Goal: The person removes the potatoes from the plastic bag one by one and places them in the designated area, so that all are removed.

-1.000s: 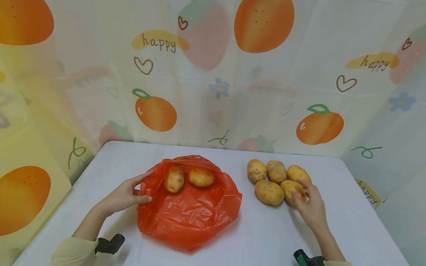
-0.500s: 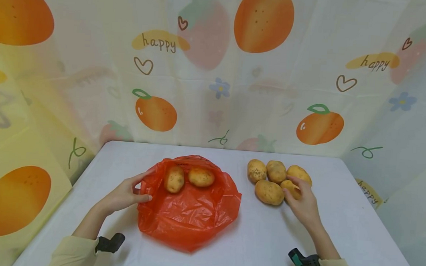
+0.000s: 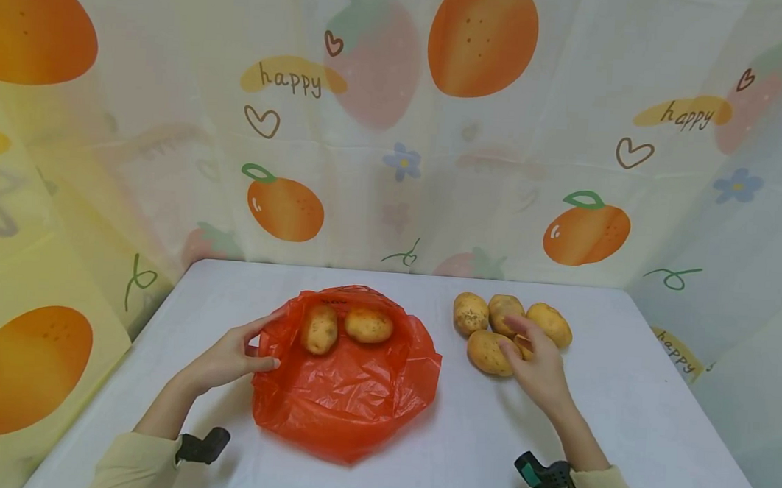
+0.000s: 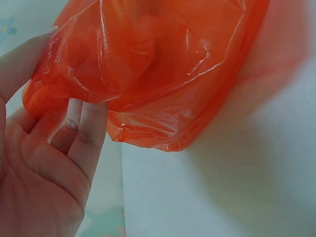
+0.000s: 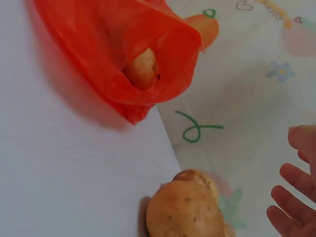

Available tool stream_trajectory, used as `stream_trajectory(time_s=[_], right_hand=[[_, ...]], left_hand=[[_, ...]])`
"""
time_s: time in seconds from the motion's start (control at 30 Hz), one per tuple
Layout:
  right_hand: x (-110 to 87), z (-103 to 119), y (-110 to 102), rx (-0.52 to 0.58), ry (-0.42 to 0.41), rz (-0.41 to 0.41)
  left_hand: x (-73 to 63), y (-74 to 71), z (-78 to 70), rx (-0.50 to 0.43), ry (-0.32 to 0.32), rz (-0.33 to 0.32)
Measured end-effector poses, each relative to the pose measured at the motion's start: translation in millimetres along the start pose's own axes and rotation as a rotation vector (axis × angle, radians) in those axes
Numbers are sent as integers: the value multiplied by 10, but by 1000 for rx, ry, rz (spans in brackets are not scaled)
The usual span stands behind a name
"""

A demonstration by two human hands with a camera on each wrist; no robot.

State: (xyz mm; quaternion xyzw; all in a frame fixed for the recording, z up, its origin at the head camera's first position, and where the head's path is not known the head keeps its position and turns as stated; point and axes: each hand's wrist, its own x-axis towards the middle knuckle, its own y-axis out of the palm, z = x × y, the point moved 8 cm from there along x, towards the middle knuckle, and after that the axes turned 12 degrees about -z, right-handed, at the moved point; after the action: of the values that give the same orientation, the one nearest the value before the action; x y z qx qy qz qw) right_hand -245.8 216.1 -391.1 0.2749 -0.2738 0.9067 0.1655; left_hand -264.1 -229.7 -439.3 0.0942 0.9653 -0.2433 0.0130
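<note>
A red plastic bag [image 3: 349, 411] lies on its side with its mouth spread wide. Inside it are two potatoes, one upright at the left [image 3: 319, 329] and one lying across [image 3: 369, 325]. My left hand [image 3: 232, 357] pinches the left edge of the bag's mouth between thumb and fingers, the thin plastic also showing in the left wrist view [image 4: 148, 64]. Over the loose potatoes hovers my right hand [image 3: 543, 373], fingers apart and holding nothing. Its thumb is nearest the front-left potato [image 3: 487, 352]. Another potato [image 3: 523, 347] is mostly hidden behind that hand.
Other loose potatoes are clustered at the back right, at the left [image 3: 471, 313], middle [image 3: 505, 309] and right [image 3: 550, 324]. The white table [image 3: 419, 466] ends at a fruit-print cloth [image 3: 393, 200]. Dark wrist cameras [image 3: 204, 446] sit on both wrists.
My right hand has moved left across the potatoes, from the right-hand ones toward the front-left one. The potatoes have stayed in place. My left hand keeps its hold on the bag.
</note>
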Motion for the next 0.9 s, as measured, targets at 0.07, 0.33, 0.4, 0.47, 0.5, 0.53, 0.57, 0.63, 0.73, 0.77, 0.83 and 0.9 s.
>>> stream_trajectory(time_s=[0.07, 0.33, 0.4, 0.47, 0.5, 0.53, 0.57, 0.63, 0.73, 0.77, 0.83, 0.9], right_hand=[[8, 29, 31, 23, 4, 15], [24, 127, 168, 46, 64, 82], [28, 165, 205, 43, 72, 93], [34, 201, 248, 46, 72, 106], [38, 223, 268, 54, 74, 111], [43, 242, 288, 59, 73, 116], [48, 265, 306, 67, 73, 120], [64, 307, 347, 82, 71, 126], [91, 368, 408, 88, 70, 135], [99, 388, 430, 87, 72, 139], [119, 428, 478, 100, 63, 145], [133, 471, 522, 116, 48, 149]], left_hand=[[-1, 6, -9, 0, 1, 0], [-1, 26, -7, 34, -18, -9], [0, 29, -7, 31, -22, -8], [1, 33, -7, 28, -24, -5], [3, 35, -6, 28, -25, -5], [4, 37, -3, 29, -28, -4], [4, 38, 1, 31, -31, -4], [6, 41, 8, 36, -36, -4], [10, 42, 11, 38, -37, -6], [12, 42, 9, 37, -37, -6], [13, 42, 2, 36, -33, -6], [13, 42, -5, 34, -30, -5]])
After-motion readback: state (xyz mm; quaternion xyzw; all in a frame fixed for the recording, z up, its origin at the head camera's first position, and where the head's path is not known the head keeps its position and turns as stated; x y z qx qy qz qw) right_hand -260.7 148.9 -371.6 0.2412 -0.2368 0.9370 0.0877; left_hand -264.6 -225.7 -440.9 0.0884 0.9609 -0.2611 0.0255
